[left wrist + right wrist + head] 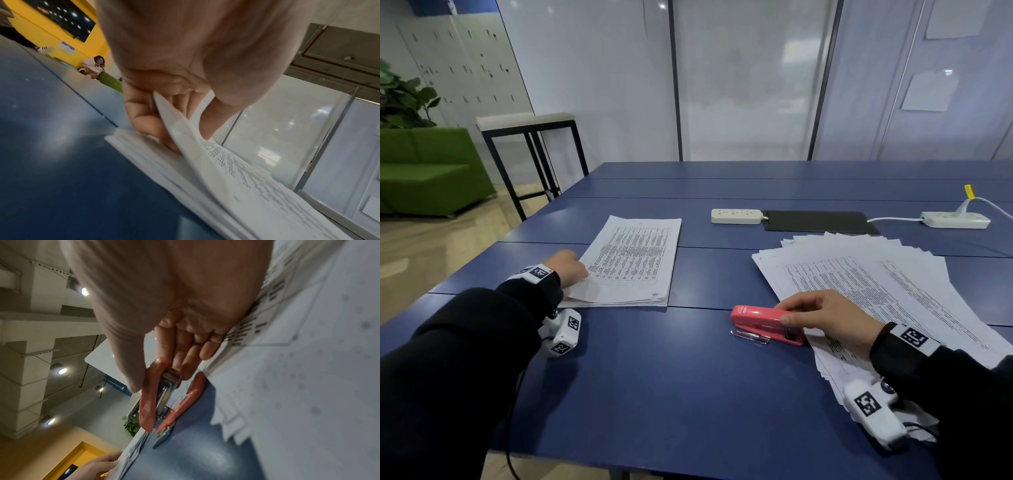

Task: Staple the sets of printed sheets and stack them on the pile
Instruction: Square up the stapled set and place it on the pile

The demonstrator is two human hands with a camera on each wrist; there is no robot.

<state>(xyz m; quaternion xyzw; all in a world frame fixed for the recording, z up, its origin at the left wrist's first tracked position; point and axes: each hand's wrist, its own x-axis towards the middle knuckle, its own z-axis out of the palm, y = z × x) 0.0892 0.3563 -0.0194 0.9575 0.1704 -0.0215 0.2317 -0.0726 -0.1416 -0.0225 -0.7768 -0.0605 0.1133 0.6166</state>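
Left hand (566, 269) pinching lifted corner of neat paper stack (633, 262). Right hand (825, 317) gripping glossy pink stapler (765, 323) flat on blue counter (671, 377), nose pointing left.

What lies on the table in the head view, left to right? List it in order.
left hand → neat stack → stapler → right hand → fanned pile. The power strips and the black mat sit farther back, so they are left out.

table (654, 377): dark blue | stapler (763, 320): coral red | printed sheets (633, 260): white, black tabular text | sofa (431, 171): green | power strip (736, 216): white
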